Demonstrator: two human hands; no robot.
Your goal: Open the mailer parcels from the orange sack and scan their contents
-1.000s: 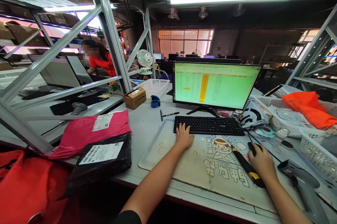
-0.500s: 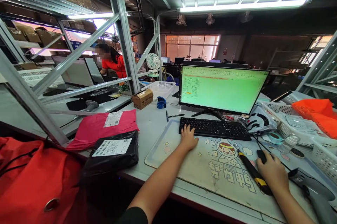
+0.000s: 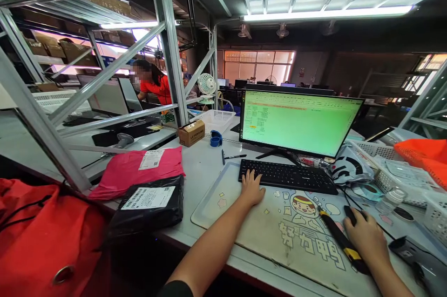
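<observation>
My left hand (image 3: 252,188) rests at the left end of a black keyboard (image 3: 289,175), fingers spread over the keys and the wrist on a printed desk mat (image 3: 244,227). Cupped over a black computer mouse (image 3: 348,213), my right hand (image 3: 366,236) lies at the right of the mat. Just left of it is a black and yellow utility knife (image 3: 340,239). Behind the keyboard stands a monitor (image 3: 300,122) showing a green spreadsheet.
A black parcel (image 3: 167,220) and a pink parcel (image 3: 122,171) lie at the left. A small carton (image 3: 192,133) stands behind them. At the right are a barcode scanner (image 3: 415,253), a clear bottle (image 3: 391,200) and white baskets (image 3: 438,215). Beyond the metal rack (image 3: 171,45) leans a person in red (image 3: 157,85).
The whole view has shifted slightly, so the desk things appear a little further right and lower. Both hands keep their places on the keyboard and the mouse.
</observation>
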